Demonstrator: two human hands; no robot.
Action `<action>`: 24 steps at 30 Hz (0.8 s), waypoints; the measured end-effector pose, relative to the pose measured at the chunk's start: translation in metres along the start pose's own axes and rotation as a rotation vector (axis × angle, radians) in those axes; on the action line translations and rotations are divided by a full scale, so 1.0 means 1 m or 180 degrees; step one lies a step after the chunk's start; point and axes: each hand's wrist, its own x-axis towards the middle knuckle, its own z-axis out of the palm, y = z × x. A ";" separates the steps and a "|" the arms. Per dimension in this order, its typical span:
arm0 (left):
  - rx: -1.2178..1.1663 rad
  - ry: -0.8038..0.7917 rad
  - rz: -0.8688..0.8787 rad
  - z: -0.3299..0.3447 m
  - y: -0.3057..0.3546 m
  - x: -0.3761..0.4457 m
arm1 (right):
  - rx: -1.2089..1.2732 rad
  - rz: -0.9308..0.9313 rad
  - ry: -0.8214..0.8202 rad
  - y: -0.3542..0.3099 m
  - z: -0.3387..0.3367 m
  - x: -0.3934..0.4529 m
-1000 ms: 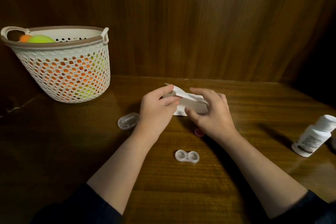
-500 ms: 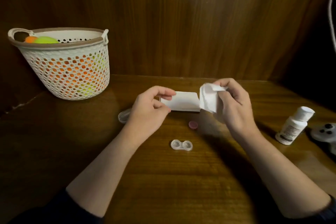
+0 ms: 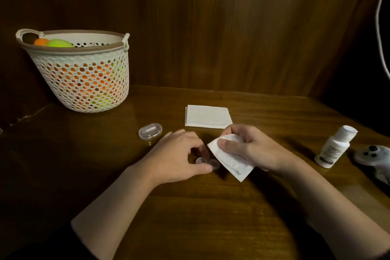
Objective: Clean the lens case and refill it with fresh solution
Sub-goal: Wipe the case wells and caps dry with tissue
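Note:
The clear two-well lens case (image 3: 207,162) lies on the wooden table, and my left hand (image 3: 179,160) pinches it between thumb and fingers. My right hand (image 3: 251,148) holds a folded white tissue (image 3: 230,160) just to the right of the case, its lower edge touching the table. A stack of white tissues (image 3: 207,116) lies flat behind my hands. The white solution bottle (image 3: 335,146) stands capped at the right. The case's caps are hidden from view.
A white mesh basket (image 3: 84,82) with orange and green balls stands at the back left. A small clear oval box (image 3: 150,131) lies left of my hands. A grey controller-like object (image 3: 373,156) sits at the right edge. A wooden wall closes the back.
Both hands came down and toward me from the tissue stack. My right hand carried one tissue along; my left hand took hold of the lens case.

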 end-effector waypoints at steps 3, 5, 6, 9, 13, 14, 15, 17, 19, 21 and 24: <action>-0.0508 0.0408 -0.0204 -0.003 -0.010 0.001 | -0.0017 -0.0095 0.0267 -0.008 0.007 0.012; -0.0888 0.0740 -0.0304 -0.004 -0.016 0.001 | 0.0221 -0.0147 0.0473 -0.006 0.017 0.018; -0.1000 0.0865 -0.0335 -0.004 -0.018 0.001 | 0.0288 -0.0136 0.0524 -0.004 0.021 0.019; -0.1267 0.1044 -0.0403 -0.002 -0.018 0.002 | 0.0093 -0.0089 0.0656 0.004 0.028 0.023; -0.1697 0.1004 -0.0444 0.002 -0.012 0.004 | 0.0210 0.0018 0.0723 0.005 0.028 0.021; -0.1806 0.0984 -0.0440 0.003 -0.011 0.004 | 0.0264 0.0048 0.0690 0.005 0.029 0.021; -0.1907 0.0956 -0.0453 0.002 -0.011 0.005 | 0.0326 0.0066 0.0667 0.004 0.029 0.020; -0.2110 0.0864 -0.0538 0.000 -0.012 0.005 | 0.0513 0.0075 0.0629 0.003 0.029 0.019; -0.2311 0.0725 -0.0597 -0.001 -0.013 0.005 | 0.0747 0.0131 0.0598 0.002 0.027 0.018; -0.2554 0.0578 -0.0616 -0.001 -0.013 0.005 | 0.0731 0.0196 0.0594 0.000 0.024 0.016; -0.2935 0.0432 -0.0609 -0.001 -0.011 0.005 | 0.0428 0.0151 0.0666 0.002 0.023 0.014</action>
